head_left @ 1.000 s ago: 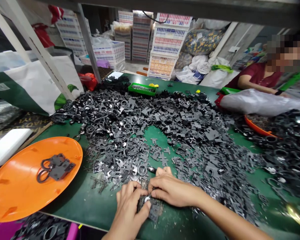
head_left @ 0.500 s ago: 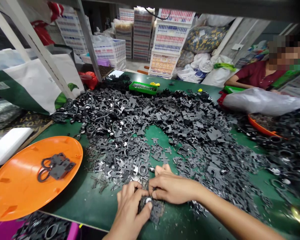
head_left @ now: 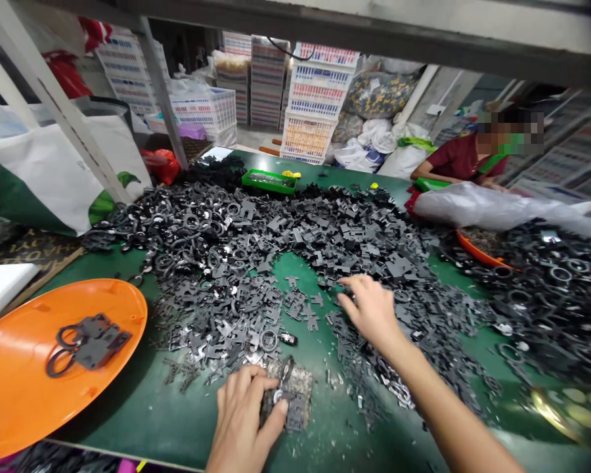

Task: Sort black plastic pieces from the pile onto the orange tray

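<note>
My left hand (head_left: 246, 414) is near the table's front edge, its thumb and fingers pressing a black plastic part (head_left: 291, 408) with a ring standing up from it. That part lies on a small speckled block (head_left: 303, 384), and the hand hides some of both. My right hand (head_left: 369, 309) reaches over the pile of flat black plastic pieces (head_left: 389, 253), thumb and forefinger apart at its near edge. Nothing held shows between those fingers. On the orange tray (head_left: 103, 387) to the left rest a few black parts with rings (head_left: 91, 341).
A green tray of small metal pieces (head_left: 268, 182) stands at the back of the green table (head_left: 172, 420). Metal posts (head_left: 69, 105) rise at left, and a beam (head_left: 325, 20) crosses overhead. Another person (head_left: 458, 157) sits at far right, behind a plastic bag (head_left: 492, 203).
My right hand has left the block and moved forward and right to the pile. My left hand stays on the black part, whose ring is now uncovered. The view has shifted slightly.
</note>
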Motion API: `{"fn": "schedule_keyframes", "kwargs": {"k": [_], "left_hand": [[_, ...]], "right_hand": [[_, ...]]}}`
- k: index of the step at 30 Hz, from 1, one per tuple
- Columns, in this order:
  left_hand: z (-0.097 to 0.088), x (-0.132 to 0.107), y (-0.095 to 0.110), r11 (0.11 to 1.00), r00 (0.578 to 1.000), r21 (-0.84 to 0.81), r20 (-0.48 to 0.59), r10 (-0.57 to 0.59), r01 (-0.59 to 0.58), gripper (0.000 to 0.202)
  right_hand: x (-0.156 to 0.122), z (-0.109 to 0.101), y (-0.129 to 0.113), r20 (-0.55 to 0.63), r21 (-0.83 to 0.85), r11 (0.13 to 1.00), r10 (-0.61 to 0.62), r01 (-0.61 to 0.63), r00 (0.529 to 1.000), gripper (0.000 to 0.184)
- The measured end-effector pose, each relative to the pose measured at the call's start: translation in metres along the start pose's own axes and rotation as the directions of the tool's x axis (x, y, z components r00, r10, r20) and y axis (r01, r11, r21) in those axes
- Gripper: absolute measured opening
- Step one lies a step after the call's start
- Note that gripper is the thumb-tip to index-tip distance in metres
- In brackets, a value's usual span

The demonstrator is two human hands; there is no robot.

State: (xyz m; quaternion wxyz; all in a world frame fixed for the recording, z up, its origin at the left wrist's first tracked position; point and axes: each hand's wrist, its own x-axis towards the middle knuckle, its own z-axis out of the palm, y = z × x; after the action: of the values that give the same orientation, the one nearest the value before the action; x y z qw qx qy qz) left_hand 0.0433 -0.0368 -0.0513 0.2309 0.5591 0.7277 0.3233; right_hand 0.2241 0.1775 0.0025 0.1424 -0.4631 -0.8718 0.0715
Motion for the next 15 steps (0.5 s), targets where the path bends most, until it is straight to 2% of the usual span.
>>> {"fn": "schedule_keyframes", "kwargs": {"k": [3,5,7,9,10,12,14,15], "left_hand": [[0.001,-0.002,-0.002,0.999,1.0,-0.035,-0.016,-0.011,0.011,0.019],[0.001,-0.003,-0.004,0.993,0.998,-0.111,-0.05,-0.042,0.036,0.025],[-0.001,-0.002,-0.005,0.974,0.991,-0.215,-0.101,-0.093,0.07,0.031],[-0.005,0.0,-0.004,0.946,0.987,-0.314,-0.111,-0.12,0.079,0.037],[-0.008,0.001,-0.002,0.93,0.99,-0.358,-0.082,-0.113,0.076,0.041],[-0.016,0.004,0.004,0.897,0.998,-0.437,0.041,-0.055,0.067,0.052],[-0.024,0.006,0.008,0.885,0.988,-0.461,0.155,0.008,0.066,0.056],[-0.028,0.006,0.009,0.898,0.983,-0.437,0.178,0.035,0.047,0.054]], "right_hand": [[0.006,0.0,0.031,-0.055,0.021,0.999,0.042,-0.041,0.998,0.017],[-0.003,0.001,0.03,-0.071,0.074,0.997,0.017,-0.011,0.997,0.014],[-0.021,0.003,0.011,-0.097,0.137,0.99,-0.016,0.029,0.995,0.014],[-0.045,0.007,-0.02,-0.12,0.229,0.97,-0.059,0.086,0.991,0.015],[-0.057,0.01,-0.036,-0.126,0.288,0.949,-0.095,0.129,0.987,0.016],[-0.08,0.014,-0.065,-0.15,0.532,0.812,-0.189,0.241,0.97,0.013],[-0.097,0.018,-0.081,-0.152,0.644,0.724,-0.196,0.247,0.969,0.013],[-0.104,0.02,-0.084,-0.127,0.67,0.707,-0.191,0.226,0.973,0.015]]}}
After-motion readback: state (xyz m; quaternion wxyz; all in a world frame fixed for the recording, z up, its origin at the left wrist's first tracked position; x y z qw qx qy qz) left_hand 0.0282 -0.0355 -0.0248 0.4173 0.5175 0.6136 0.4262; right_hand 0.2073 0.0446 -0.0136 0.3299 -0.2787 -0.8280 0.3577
